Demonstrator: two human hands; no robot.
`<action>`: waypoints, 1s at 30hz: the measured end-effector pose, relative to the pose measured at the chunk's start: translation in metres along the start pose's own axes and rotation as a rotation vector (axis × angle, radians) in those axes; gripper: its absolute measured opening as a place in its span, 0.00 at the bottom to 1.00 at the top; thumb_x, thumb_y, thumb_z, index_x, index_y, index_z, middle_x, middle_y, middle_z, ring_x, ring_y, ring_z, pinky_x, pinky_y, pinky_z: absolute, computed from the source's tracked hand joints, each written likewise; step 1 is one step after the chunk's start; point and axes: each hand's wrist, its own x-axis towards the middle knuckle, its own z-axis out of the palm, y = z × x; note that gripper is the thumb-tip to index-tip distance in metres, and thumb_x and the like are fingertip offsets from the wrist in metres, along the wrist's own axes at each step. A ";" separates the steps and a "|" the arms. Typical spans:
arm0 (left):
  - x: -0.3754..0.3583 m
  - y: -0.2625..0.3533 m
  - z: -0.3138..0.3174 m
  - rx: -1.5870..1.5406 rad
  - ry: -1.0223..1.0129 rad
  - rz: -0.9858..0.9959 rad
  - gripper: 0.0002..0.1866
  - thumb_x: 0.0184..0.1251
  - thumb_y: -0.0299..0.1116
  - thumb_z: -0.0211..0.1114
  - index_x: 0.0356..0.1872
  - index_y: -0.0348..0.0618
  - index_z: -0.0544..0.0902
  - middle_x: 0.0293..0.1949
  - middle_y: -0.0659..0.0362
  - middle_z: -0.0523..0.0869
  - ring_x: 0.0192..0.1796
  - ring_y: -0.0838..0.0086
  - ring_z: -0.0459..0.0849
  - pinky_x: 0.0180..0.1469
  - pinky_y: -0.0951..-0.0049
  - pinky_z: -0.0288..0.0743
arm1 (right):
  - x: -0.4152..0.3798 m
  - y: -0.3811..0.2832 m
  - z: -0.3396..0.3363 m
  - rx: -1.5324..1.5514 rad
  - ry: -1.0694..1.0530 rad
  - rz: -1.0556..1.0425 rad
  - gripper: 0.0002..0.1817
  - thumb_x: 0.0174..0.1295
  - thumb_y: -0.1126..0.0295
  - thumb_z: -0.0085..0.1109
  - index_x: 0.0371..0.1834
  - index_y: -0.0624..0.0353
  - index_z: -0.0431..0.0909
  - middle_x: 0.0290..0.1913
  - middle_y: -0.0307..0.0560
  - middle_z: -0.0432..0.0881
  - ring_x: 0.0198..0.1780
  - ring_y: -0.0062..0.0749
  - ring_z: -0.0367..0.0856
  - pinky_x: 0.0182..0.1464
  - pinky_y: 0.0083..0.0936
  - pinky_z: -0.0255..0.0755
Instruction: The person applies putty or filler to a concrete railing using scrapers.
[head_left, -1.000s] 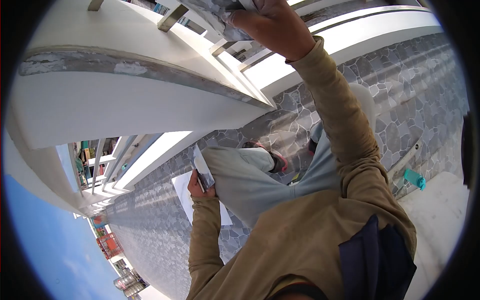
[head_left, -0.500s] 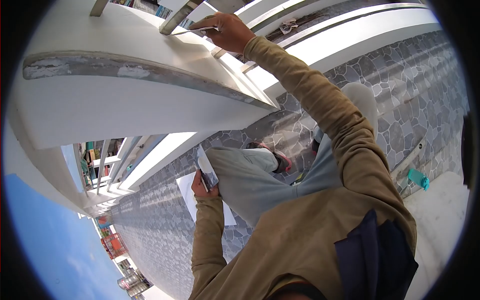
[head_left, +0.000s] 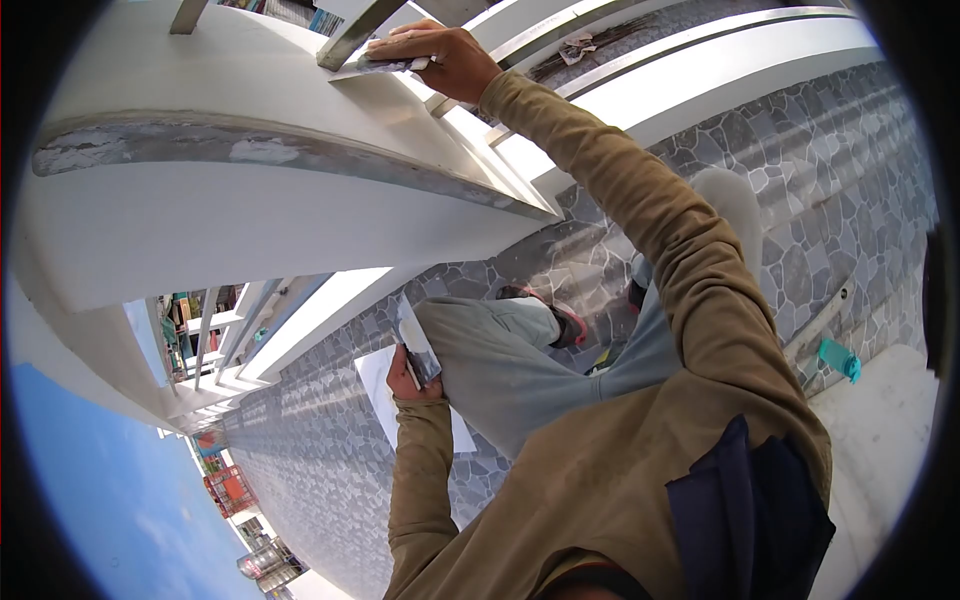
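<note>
Evidently, the right hand (head_left: 458, 60) pinches a flat blade (head_left: 398, 66), its long axis directed toward the adjacent post (head_left: 358, 34); contact is unclear. Farther off, the left hand (head_left: 403, 380) grips a smeared plate (head_left: 416, 342).

Jacket (head_left: 640, 430) is olive-brown; cloth (head_left: 745, 500) on it dk navy. Trousers (head_left: 500, 370) are faded grey-blue, shoe (head_left: 572, 325) dk w/ red trim. Paving (head_left: 790, 160) is mixed greys, irregular crazy-paving pattern w/ pale joint lines & lt/dk streaks. Curved wall (head_left: 300, 220) is off-white; its edge strip (head_left: 200, 143) grey w/ patchy white blotches. Upper held tool (head_left: 393, 65) shows grey & white; lower held plate (head_left: 418, 345) is grey w/ white smears. Sheet (head_left: 376, 385) is white, bottle (head_left: 840, 360) teal, slab (head_left: 880, 420) whitish w/ faint grey mottling. Sky (head_left: 90, 480) is blue w/ wispy white, bkgd frame (head_left: 235, 488) orange-red
</note>
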 end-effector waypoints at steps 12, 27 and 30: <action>-0.004 0.001 0.016 -0.014 0.053 0.001 0.15 0.71 0.34 0.43 0.45 0.36 0.76 0.34 0.59 0.84 0.22 0.77 0.80 0.08 0.83 0.66 | -0.009 -0.015 0.007 -0.178 -0.161 0.035 0.30 0.46 0.85 0.56 0.52 0.39 0.79 0.46 0.40 0.82 0.43 0.33 0.79 0.49 0.26 0.76; 0.004 0.000 0.011 -0.013 -0.233 -0.035 0.17 0.71 0.33 0.44 0.50 0.32 0.74 0.34 0.56 0.83 0.26 0.78 0.81 0.11 0.81 0.70 | -0.026 -0.121 -0.037 -0.314 -0.579 0.409 0.20 0.51 0.75 0.53 0.50 0.60 0.77 0.34 0.61 0.79 0.37 0.47 0.81 0.41 0.37 0.75; 0.006 -0.013 -0.001 0.763 -0.194 0.565 0.16 0.71 0.33 0.44 0.49 0.31 0.74 0.35 0.57 0.83 0.28 0.79 0.81 0.11 0.82 0.69 | -0.018 -0.100 -0.059 -0.238 -0.427 0.523 0.14 0.50 0.71 0.50 0.36 0.67 0.79 0.29 0.63 0.80 0.34 0.54 0.81 0.41 0.41 0.74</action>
